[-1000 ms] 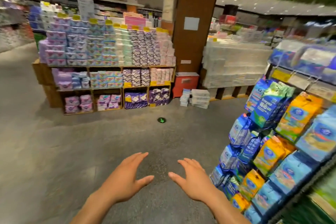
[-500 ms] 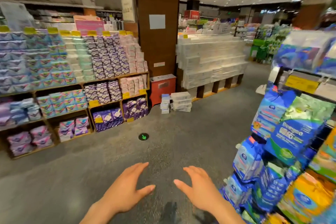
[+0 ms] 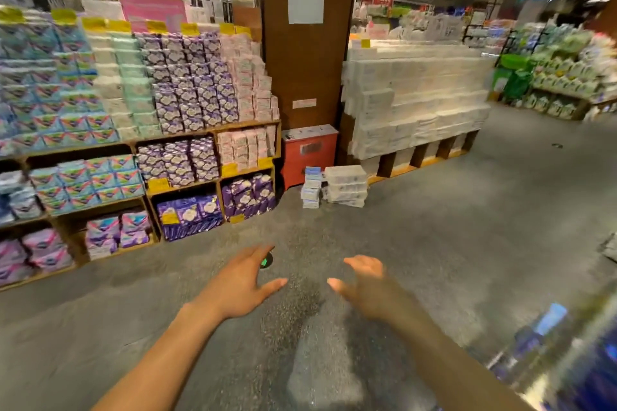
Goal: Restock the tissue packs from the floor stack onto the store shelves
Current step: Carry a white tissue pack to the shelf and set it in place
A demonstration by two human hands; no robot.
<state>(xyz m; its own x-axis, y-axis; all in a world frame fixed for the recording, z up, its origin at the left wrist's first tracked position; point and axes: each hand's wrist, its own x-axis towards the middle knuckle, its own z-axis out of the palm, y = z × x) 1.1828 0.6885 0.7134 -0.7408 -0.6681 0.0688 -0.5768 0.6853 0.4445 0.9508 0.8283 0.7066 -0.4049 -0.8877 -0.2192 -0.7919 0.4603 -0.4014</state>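
Observation:
Two small stacks of tissue packs stand on the grey floor beside a red box: a wider white stack (image 3: 346,186) and a narrow blue-and-white stack (image 3: 311,188) to its left. Wooden shelves (image 3: 200,134) full of colourful packs fill the left side. My left hand (image 3: 241,284) and my right hand (image 3: 369,289) reach forward over the floor, palms down, fingers spread, holding nothing. Both hands are well short of the floor stacks.
A brown pillar (image 3: 309,33) rises behind the red box (image 3: 309,152). A large white tissue display on wooden pallets (image 3: 414,103) stands to the right. A green floor marker (image 3: 265,262) shows by my left fingertips. A blurred rack edge (image 3: 567,344) sits at lower right.
The view has swung right and moved closer to the pillar and floor stacks. The hanging rack on the right has nearly left the frame. Both hands stay spread and empty.

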